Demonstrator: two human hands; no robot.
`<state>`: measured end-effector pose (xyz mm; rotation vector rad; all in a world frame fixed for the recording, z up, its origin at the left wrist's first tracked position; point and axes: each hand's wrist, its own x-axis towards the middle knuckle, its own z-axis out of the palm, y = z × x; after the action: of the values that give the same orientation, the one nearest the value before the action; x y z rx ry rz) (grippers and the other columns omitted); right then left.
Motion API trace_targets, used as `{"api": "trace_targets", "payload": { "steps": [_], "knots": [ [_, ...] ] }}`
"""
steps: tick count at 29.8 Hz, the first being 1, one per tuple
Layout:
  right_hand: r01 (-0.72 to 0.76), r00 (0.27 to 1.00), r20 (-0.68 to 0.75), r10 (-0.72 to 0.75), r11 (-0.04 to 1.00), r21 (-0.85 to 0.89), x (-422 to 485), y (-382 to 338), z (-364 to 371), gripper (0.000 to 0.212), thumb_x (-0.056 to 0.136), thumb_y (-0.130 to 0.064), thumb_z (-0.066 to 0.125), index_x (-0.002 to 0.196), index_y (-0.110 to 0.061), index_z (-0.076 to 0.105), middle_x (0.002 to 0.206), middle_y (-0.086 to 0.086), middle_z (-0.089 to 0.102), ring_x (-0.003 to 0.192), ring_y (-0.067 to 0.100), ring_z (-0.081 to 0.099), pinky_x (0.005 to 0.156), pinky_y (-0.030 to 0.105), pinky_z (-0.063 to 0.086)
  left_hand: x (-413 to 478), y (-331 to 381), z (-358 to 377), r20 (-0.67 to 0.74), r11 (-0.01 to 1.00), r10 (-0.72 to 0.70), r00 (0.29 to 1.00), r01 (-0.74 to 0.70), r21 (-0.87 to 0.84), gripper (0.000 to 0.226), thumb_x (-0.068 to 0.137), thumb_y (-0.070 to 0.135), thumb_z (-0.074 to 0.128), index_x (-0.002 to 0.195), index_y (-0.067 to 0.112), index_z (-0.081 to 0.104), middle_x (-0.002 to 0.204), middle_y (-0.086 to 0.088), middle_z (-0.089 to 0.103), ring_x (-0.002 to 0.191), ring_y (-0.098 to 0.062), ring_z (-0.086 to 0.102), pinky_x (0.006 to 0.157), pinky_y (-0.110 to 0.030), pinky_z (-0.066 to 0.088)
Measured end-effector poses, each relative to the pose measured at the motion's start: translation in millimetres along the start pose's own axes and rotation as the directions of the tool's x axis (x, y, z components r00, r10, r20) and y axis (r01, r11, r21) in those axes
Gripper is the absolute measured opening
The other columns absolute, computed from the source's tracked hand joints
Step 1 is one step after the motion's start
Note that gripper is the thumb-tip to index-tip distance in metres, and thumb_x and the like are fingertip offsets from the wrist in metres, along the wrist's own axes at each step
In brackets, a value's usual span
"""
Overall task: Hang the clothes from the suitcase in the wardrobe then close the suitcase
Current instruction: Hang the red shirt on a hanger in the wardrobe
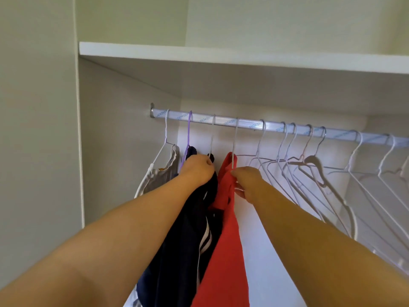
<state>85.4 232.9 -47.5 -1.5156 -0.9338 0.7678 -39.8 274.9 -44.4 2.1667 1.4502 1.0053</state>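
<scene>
My forearms (110, 240) reach up; left hand (199, 170) clutches the navy garment (188, 240), right hand (246, 185) pinches the red garment (225, 251) hanging between them.

One rail (243, 123) carries eleven hangers (312, 160) whose hooks show: one purple hanger (188, 134) and ten pale. Four bear clothes and seven are bare. There is one cream garment (159, 173), one red garment (228, 251), and navy cloth (183, 240) that may be one piece or two. There are two hands, the left hand (198, 170) and right hand (247, 182), and one shelf (199, 52).
</scene>
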Motion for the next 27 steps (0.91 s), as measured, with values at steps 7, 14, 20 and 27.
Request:
{"api": "trace_targets", "payload": {
  "steps": [7,14,20,27],
  "knots": [
    [-0.055,0.991,0.127,0.053,0.998,0.014,-62,33,-16,0.010,0.089,-0.004,0.050,0.081,-0.009,0.052,0.057,0.005,0.049,0.051,0.014,0.041,0.045,0.021,0.037,-80,15,-1,-0.092,0.994,-0.104,0.990,0.106,0.007,0.026,0.089,0.007,0.042,0.098,0.002,0.067,0.105,-0.015,0.066,0.093,-0.028,0.061,0.085,-0.040,0.053],
    [-0.166,0.950,0.266,0.165,0.986,-0.022,-152,74,-33,0.024,0.094,-0.009,0.048,0.071,-0.017,0.046,0.069,-0.001,0.049,0.055,0.010,0.043,0.053,0.021,0.036,-198,18,8,-0.120,0.970,-0.244,0.962,0.241,-0.043,0.024,0.089,0.009,0.045,0.098,0.004,0.067,0.102,-0.014,0.067,0.091,-0.029,0.060,0.081,-0.037,0.050],
    [-0.266,0.817,0.499,0.290,0.956,-0.121,-254,121,-9,0.024,0.094,-0.008,0.047,0.071,-0.014,0.047,0.066,0.003,0.047,0.054,0.013,0.037,0.052,0.022,0.030,-323,-16,1,-0.142,0.852,-0.523,0.840,0.514,-0.100,0.027,0.090,0.011,0.044,0.105,0.006,0.066,0.101,-0.014,0.064,0.094,-0.031,0.060,0.087,-0.037,0.052],
    [-0.261,0.635,0.655,0.411,0.911,-0.318,-350,164,54,0.019,0.092,-0.008,0.050,0.073,-0.011,0.051,0.066,0.004,0.053,0.053,0.013,0.043,0.053,0.022,0.035,-436,-79,-31,-0.169,0.667,-0.745,0.645,0.713,-0.218,0.025,0.088,0.010,0.048,0.105,0.006,0.066,0.109,-0.017,0.066,0.102,-0.033,0.063,0.090,-0.041,0.053]
  ]
}}
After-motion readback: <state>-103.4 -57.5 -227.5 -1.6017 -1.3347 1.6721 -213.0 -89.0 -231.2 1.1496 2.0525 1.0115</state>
